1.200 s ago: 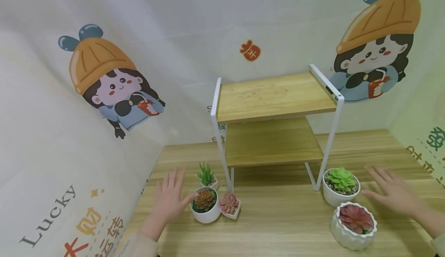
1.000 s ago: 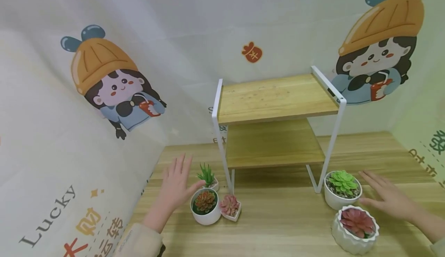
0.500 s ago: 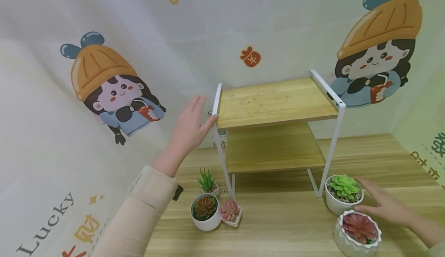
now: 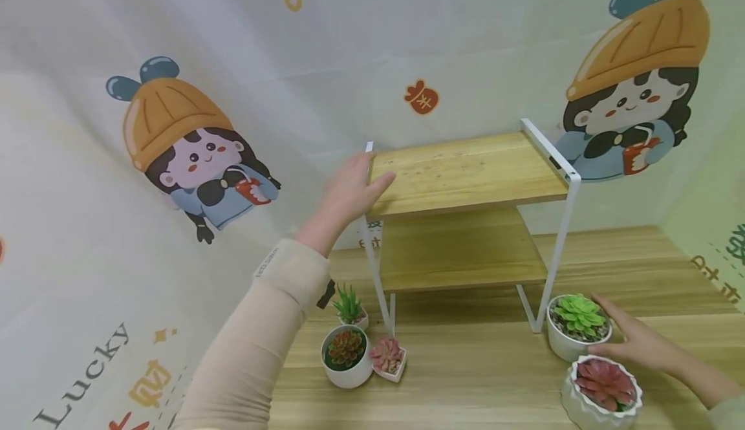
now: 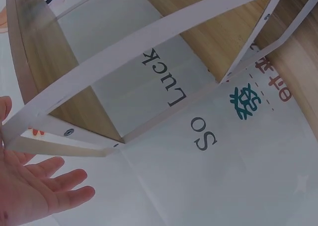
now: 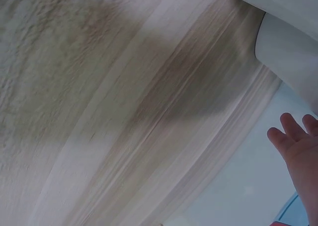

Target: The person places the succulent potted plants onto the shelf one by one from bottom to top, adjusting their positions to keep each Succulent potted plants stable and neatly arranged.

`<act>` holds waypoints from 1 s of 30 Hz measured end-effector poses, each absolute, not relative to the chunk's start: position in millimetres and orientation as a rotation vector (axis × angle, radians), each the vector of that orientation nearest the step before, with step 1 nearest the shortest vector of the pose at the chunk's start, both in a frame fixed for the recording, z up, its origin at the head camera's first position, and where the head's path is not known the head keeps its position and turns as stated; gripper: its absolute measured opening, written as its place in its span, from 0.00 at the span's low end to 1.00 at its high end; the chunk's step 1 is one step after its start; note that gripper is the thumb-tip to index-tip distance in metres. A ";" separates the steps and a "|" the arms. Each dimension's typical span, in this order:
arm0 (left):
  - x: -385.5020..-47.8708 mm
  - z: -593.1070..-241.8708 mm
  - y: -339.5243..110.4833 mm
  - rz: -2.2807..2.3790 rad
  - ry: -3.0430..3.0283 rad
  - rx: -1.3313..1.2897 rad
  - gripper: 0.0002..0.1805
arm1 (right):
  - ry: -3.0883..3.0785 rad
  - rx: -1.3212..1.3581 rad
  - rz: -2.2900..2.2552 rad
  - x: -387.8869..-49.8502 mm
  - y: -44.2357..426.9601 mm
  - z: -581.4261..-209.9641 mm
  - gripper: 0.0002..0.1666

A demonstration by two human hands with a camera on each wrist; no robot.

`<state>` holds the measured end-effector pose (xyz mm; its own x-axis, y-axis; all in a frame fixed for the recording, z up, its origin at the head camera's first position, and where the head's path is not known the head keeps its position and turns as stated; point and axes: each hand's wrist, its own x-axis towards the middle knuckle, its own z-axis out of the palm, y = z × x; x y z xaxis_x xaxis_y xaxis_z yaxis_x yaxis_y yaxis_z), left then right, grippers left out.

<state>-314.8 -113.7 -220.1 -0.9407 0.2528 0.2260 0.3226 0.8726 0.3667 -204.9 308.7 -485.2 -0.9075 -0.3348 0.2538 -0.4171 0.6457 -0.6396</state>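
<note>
A two-tier shelf with wooden boards and a white metal frame stands on the table. My left hand is at its upper left corner, thumb over the edge of the top board. In the left wrist view the fingers stretch out straight beside the white frame. My right hand is beside a white pot with a green succulent, thumb and fingers spread at its right side; whether they touch it I cannot tell. A fluted white pot with a red succulent sits just in front.
Left of the shelf stand a spiky green plant, a round white pot with a reddish-brown succulent and a small pot with a pink succulent. A printed cloth hangs behind the wood-grain table.
My left hand has risen from beside the left-hand pots to the shelf's upper left corner. My right hand has moved slightly left, closer to the green succulent's pot.
</note>
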 end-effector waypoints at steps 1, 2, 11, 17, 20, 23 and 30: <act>-315.7 -221.2 -112.0 -0.614 -2.881 -0.447 0.38 | -2.746 0.630 1.125 -205.1 308.3 -485.2 0.57; -316.5 -222.5 -110.7 -0.631 -2.889 -0.446 0.38 | -2.745 0.631 1.140 -205.3 307.9 -485.3 0.57; -311.6 -230.7 -108.9 -0.752 -2.882 -0.373 0.41 | -2.741 0.623 1.172 -208.9 305.2 -486.5 0.59; -310.6 -235.9 -108.8 -0.881 -2.854 -0.352 0.41 | -2.762 0.579 1.201 -209.1 304.2 -488.6 0.58; -309.9 -238.1 -109.5 -0.985 -2.830 -0.362 0.38 | -2.775 0.560 1.202 -209.0 304.0 -490.1 0.58; -308.2 -239.6 -111.4 -1.120 -2.778 -0.388 0.35 | -2.779 0.551 1.208 -209.0 303.7 -490.9 0.58; -308.3 -252.2 -118.0 -1.408 -2.570 -0.468 0.29 | -2.779 0.544 1.204 -208.7 301.7 -490.1 0.58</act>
